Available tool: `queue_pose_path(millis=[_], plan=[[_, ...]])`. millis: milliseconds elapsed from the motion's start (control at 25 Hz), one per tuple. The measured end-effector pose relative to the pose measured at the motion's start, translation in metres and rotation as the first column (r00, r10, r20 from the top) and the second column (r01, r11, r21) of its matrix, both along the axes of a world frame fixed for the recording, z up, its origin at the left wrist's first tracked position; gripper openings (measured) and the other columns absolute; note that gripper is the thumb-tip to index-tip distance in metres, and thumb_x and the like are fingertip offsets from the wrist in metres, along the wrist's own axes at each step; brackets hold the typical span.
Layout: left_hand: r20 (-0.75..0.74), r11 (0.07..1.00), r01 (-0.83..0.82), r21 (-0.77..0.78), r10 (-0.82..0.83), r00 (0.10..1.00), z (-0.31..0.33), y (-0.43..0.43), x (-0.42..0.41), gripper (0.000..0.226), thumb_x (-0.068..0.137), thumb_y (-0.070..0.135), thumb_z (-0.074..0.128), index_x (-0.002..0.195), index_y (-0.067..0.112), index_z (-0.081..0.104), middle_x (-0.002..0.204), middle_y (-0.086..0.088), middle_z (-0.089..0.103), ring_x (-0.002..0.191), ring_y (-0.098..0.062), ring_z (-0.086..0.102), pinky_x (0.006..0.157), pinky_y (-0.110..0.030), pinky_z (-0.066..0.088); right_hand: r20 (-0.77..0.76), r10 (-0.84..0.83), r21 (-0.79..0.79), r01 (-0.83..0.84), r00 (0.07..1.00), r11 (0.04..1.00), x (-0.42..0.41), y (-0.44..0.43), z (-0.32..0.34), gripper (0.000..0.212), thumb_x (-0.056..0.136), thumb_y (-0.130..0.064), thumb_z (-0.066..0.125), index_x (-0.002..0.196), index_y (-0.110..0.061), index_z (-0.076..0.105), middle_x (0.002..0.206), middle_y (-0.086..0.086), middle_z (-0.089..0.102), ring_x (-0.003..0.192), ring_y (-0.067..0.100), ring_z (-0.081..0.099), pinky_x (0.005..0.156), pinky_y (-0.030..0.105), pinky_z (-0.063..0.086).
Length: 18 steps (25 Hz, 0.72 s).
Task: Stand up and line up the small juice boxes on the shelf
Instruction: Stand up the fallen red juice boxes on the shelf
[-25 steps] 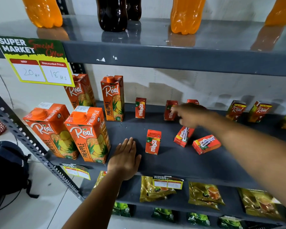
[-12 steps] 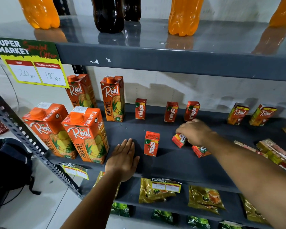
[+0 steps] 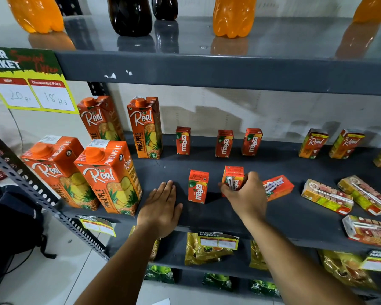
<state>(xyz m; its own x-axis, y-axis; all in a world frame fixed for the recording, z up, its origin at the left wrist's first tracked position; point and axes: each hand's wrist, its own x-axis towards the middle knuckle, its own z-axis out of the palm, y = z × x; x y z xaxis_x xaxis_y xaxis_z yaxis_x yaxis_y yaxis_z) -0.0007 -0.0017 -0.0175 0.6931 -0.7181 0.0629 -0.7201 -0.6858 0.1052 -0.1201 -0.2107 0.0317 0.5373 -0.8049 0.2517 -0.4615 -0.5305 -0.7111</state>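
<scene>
Three small red Maaza boxes stand upright along the back of the grey shelf (image 3: 207, 216): one (image 3: 183, 140), a second (image 3: 224, 143), a third (image 3: 251, 142). In front, another Maaza box (image 3: 197, 187) stands upright. Right beside it my right hand (image 3: 245, 194) grips a further Maaza box (image 3: 232, 178), held upright on the shelf with its straw side facing me. One more red box (image 3: 277, 187) lies flat just right of that hand. My left hand (image 3: 161, 208) rests flat on the shelf's front edge, fingers together, holding nothing.
Tall Real pineapple cartons (image 3: 110, 177) stand at the left. Small Real boxes (image 3: 312, 144) stand at the back right; others (image 3: 327, 195) lie flat at the right. Soda bottles (image 3: 231, 16) sit on the upper shelf. Snack packets (image 3: 205, 249) fill the lower shelf.
My right hand left the back row, came forward, took hold of a lying Maaza box and stood it upright beside the front one. The left hand stayed put.
</scene>
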Motion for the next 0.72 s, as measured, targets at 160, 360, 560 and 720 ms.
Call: queue_pose_path(millis=[160,360,560,720], plan=[[-0.006,1.0,-0.002,0.011,0.002,1.0,-0.001,0.001,0.0,0.067,0.098,0.051,0.015,0.152,0.012,0.004,0.163,-0.004,-0.002,0.148,-0.017,-0.008,0.113,-0.029,-0.011,0.014,0.019,0.108,-0.02,1.0,0.994,-0.002,0.001,0.0,0.075,0.056,-0.065,0.075,0.103,-0.016,0.045,0.101,0.006,0.06,0.088,0.024,0.06,0.061,0.033,0.045],[-0.025,1.0,0.008,0.008,-0.007,1.0,-0.002,0.0,0.002,0.067,0.098,0.051,0.015,0.152,0.012,0.004,0.163,-0.003,-0.004,0.148,-0.016,-0.009,0.113,-0.03,-0.01,-0.041,0.068,-0.005,-0.068,0.997,0.998,0.004,-0.008,0.029,0.083,0.061,-0.078,0.06,0.118,-0.018,0.048,0.118,0.001,0.053,0.1,0.016,0.054,0.069,0.031,0.043],[-0.032,1.0,-0.002,0.009,0.002,0.999,0.0,0.0,0.002,0.068,0.098,0.052,0.015,0.152,0.013,0.002,0.163,-0.002,-0.005,0.147,-0.016,-0.01,0.112,-0.029,-0.012,-0.347,0.311,-0.097,-0.363,0.885,0.927,0.012,-0.027,0.065,0.05,0.072,-0.039,0.071,0.114,-0.015,0.062,0.113,0.008,0.065,0.099,0.024,0.061,0.08,0.036,0.051],[-0.034,1.0,-0.002,0.009,0.002,0.999,-0.001,0.001,0.002,0.068,0.098,0.053,0.015,0.152,0.014,0.003,0.163,-0.002,-0.005,0.147,-0.016,-0.01,0.113,-0.03,-0.01,-0.606,0.57,-0.008,-0.721,0.555,0.693,0.011,-0.044,0.093,0.069,0.075,-0.017,0.073,0.137,-0.024,0.045,0.136,0.0,0.056,0.125,0.021,0.048,0.099,0.039,0.042]])
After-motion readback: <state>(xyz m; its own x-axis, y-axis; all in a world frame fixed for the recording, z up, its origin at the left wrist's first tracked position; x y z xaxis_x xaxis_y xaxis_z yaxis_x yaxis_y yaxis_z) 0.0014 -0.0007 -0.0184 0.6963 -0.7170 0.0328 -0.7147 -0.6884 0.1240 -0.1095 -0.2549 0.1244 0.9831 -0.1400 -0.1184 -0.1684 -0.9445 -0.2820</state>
